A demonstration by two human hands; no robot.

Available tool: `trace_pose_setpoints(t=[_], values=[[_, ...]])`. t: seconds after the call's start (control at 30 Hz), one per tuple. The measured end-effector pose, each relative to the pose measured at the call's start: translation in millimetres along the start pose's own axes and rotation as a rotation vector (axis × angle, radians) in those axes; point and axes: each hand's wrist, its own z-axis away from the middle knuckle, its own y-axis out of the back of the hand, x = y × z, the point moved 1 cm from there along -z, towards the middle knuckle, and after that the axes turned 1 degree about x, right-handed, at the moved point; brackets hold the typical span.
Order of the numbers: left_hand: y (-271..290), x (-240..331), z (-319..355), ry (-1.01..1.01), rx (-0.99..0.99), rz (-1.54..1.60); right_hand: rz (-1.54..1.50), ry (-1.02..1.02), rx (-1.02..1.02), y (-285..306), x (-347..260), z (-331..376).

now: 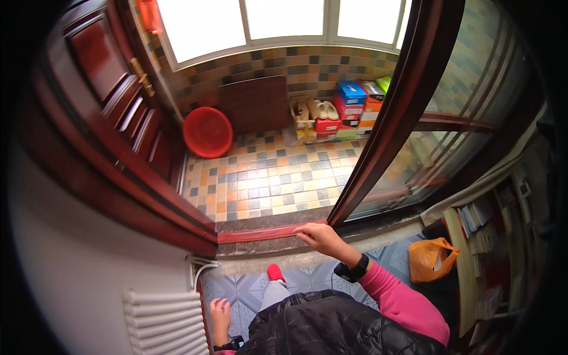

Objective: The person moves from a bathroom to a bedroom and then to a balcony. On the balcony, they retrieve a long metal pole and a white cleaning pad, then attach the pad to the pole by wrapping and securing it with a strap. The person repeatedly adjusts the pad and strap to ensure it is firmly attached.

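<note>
While the head view shows the right hand [324,239] with fingers bunched near the lower end of the dark-red wood-framed glass door [378,137], can't tell if it's touching or gripping anything. Left hand [220,318] is low, fingers loosely parted, near the white ribbed radiator [163,319]; beyond the red threshold strip [254,236], round red basin [207,132] sits beside a dark-brown board [253,105].
</note>
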Motion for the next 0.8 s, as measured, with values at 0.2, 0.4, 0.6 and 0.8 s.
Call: trace_pose_setpoints(t=[0.2, 0.4, 0.6, 0.8], values=[[10, 66, -228, -0.147, 0.113, 0.156, 0.074, -0.302, 0.079, 17, 62, -111], [-18, 212, -434, -0.637, -0.081, 0.062, 0.062, -0.548, 0.282, 56, 137, -179], [-95, 369, -590, -0.785, -0.402, 0.131, -0.040, -0.694, 0.459, 83, 262, -260], [-130, 531, -730, -0.829, -0.599, -0.055, 0.006, -0.772, 0.719, 185, 353, -372]])
